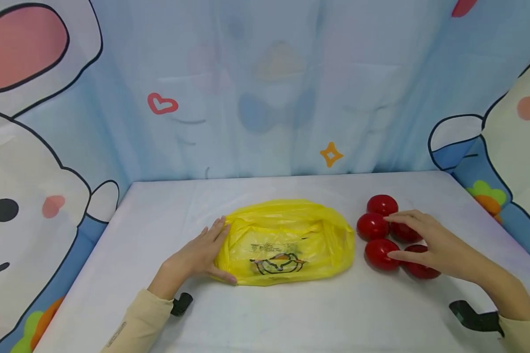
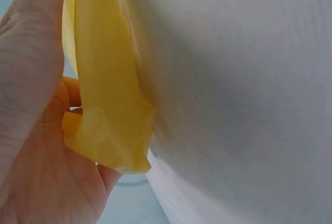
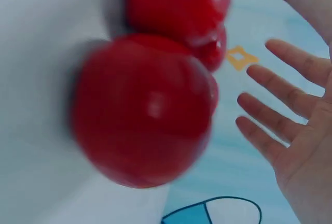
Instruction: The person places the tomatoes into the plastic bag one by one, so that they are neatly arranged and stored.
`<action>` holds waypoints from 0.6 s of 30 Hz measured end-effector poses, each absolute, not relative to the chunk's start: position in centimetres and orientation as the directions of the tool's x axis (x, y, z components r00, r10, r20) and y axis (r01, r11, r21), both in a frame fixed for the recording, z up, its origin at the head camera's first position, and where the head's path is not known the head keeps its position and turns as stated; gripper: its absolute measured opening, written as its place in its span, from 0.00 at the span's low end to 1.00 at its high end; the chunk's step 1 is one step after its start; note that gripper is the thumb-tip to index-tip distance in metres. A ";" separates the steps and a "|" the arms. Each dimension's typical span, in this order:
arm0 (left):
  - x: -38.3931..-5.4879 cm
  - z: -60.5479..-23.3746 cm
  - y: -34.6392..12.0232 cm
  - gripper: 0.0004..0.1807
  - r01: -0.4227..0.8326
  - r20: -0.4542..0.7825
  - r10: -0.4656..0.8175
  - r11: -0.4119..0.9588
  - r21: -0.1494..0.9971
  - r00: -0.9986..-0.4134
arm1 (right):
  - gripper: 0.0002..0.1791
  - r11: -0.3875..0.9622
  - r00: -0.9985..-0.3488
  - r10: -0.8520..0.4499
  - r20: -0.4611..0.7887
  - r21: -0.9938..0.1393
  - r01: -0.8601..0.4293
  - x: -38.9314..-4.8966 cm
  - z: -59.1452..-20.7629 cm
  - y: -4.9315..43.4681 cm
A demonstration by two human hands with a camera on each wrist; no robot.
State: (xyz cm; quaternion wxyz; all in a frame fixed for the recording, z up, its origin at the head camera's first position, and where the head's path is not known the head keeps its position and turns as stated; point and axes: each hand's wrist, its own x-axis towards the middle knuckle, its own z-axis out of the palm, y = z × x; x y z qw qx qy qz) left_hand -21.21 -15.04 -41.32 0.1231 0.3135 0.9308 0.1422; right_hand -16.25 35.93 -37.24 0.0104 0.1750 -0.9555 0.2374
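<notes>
A yellow plastic bag (image 1: 282, 230) with dark print lies flat on the white table. My left hand (image 1: 201, 254) rests at the bag's left end, fingers spread along its edge and thumb at the lower corner. In the left wrist view, a folded corner of the bag (image 2: 109, 89) hangs beside the palm. To the bag's right, several glossy red balls (image 1: 372, 226) sit in a tight cluster. My right hand (image 1: 441, 245) hovers over the cluster's right side, thumb and fingers apart. The right wrist view shows its fingers spread beside the nearest red ball (image 3: 142, 115), holding nothing.
The white table (image 1: 291, 314) runs back to a light blue curtain (image 1: 265, 98) printed with cartoon animals, a heart and a star. A black wrist camera mount (image 1: 474, 316) sticks out below the right hand, another (image 1: 182, 304) by the left wrist.
</notes>
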 end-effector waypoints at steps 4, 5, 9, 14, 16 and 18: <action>-21.1 -41.4 -15.3 0.71 0.535 -0.143 0.615 0.760 0.369 -0.776 | 0.42 0.813 -0.924 -0.348 0.157 -0.441 -0.381 -15.3 -38.6 35.4; -20.9 -41.4 -15.4 0.71 0.528 -0.143 0.611 0.761 0.377 -0.779 | 0.42 0.812 -0.923 -0.348 0.163 -0.440 -0.384 -15.2 -38.9 35.2; -20.6 -41.5 -15.7 0.71 0.496 -0.131 0.586 0.767 0.407 -0.799 | 0.42 0.821 -0.932 -0.329 0.153 -0.441 -0.363 -15.1 -39.8 34.3; -20.5 -41.8 -16.0 0.72 0.440 -0.136 0.547 0.777 0.449 -0.826 | 0.43 0.845 -0.940 -0.314 0.132 -0.412 -0.340 -15.1 -40.4 33.8; -20.5 -42.0 -16.1 0.72 0.424 -0.144 0.536 0.782 0.457 -0.832 | 0.43 0.854 -0.942 -0.311 0.128 -0.397 -0.336 -15.1 -40.5 33.7; -20.6 -42.0 -16.1 0.72 0.418 -0.147 0.532 0.783 0.459 -0.834 | 0.44 0.862 -0.942 -0.311 0.126 -0.381 -0.335 -15.1 -40.6 33.7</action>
